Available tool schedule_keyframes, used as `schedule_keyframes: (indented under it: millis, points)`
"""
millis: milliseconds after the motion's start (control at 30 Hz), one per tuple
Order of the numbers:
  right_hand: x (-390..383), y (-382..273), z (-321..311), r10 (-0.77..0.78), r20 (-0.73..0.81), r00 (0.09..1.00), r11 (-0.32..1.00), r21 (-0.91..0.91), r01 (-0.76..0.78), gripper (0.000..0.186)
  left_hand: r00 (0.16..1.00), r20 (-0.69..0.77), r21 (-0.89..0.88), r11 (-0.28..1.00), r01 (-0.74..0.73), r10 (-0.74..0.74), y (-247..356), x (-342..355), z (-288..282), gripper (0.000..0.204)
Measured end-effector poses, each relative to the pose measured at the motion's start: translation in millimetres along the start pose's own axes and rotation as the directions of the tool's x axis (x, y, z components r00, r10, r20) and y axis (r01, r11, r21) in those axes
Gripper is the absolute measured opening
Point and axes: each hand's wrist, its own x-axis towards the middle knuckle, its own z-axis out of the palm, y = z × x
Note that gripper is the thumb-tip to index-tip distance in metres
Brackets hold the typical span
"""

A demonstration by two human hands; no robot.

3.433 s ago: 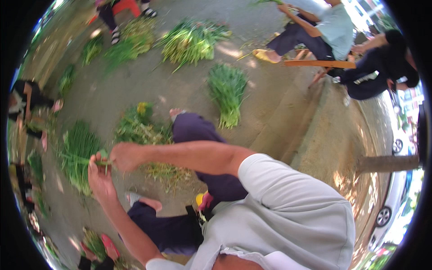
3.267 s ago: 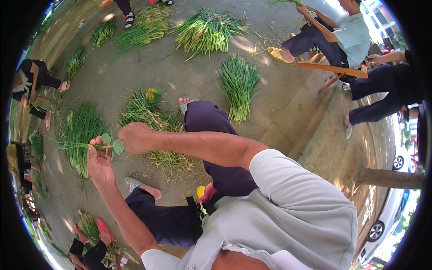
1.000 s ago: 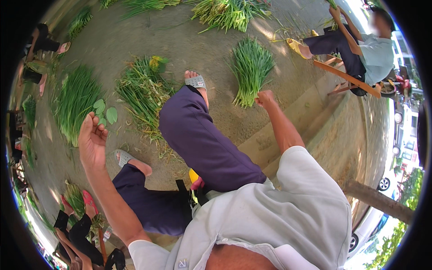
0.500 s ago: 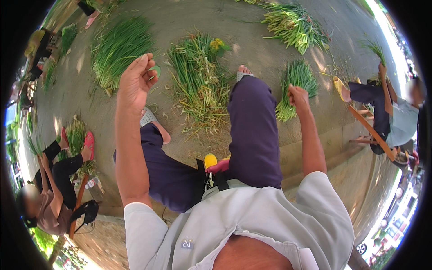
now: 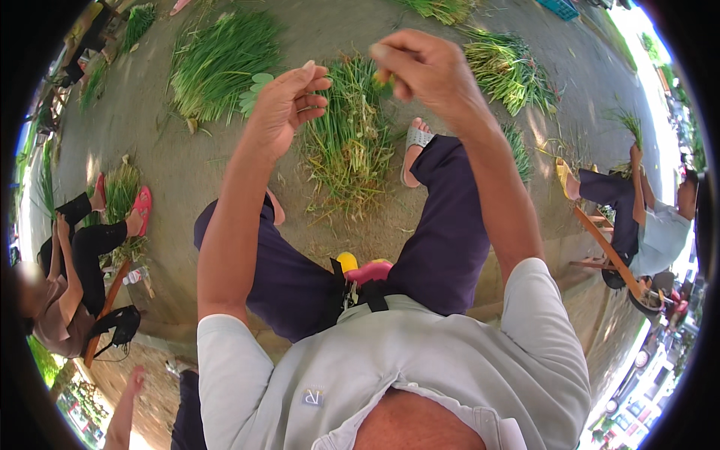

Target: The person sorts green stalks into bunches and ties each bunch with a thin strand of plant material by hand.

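Note:
My left hand (image 5: 289,105) is raised in front of the ground, fingers loosely curled and apart, with nothing visible in it. Beside its wrist shows a rounded, light green leafy sprig (image 5: 255,94); I cannot tell whether the hand touches it. My right hand (image 5: 427,71) is a little blurred, thumb and forefinger pinched together; what they hold, if anything, does not show. A yellow leaf or flower (image 5: 380,78) shows just by its fingertips. Beyond and between my hands lies a pile of long green stalks with yellowed ends (image 5: 349,142).
More bundles lie around: a large green one (image 5: 221,67) at far left, a paler one (image 5: 510,71) at far right, and another (image 5: 517,150) behind my right forearm. Seated people (image 5: 664,232) are on both sides. A blue crate (image 5: 559,7) stands at the top right.
My right hand has moved up and left, from beside the right-hand bundle to above the middle pile. My left hand has shifted right, toward it. My right knee has swung outward.

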Motion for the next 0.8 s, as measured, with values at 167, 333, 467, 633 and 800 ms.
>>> schedule_keyframes:
  millis: [167,333,467,633,800]
  points:
    - [25.6,62.6,40.3,0.083,0.148,0.985,0.992,0.084,-0.096,0.023,0.996,0.092,0.088,0.996,-0.023,0.015,-2.1,-0.7,6.2,0.039]
    - [25.5,75.2,51.0,0.216,0.075,0.974,0.972,-0.112,-0.207,0.023,0.998,0.055,0.105,0.994,-0.045,0.039,-1.4,-1.1,1.1,0.04]
    - [27.1,67.9,52.4,0.137,0.088,0.987,0.989,-0.069,-0.131,0.024,0.995,0.057,0.132,0.987,-0.088,0.081,-1.7,0.4,5.9,0.039]
    - [30.8,72.7,50.5,0.119,0.083,0.989,0.993,-0.03,-0.116,0.024,0.989,0.106,0.217,0.969,-0.12,0.099,-6.7,0.9,15.7,0.036]
    - [31.9,72.6,57.1,0.205,0.03,0.978,0.964,0.169,-0.207,0.025,0.984,0.074,0.26,0.949,-0.179,0.165,-10.1,-3.7,25.4,0.035]
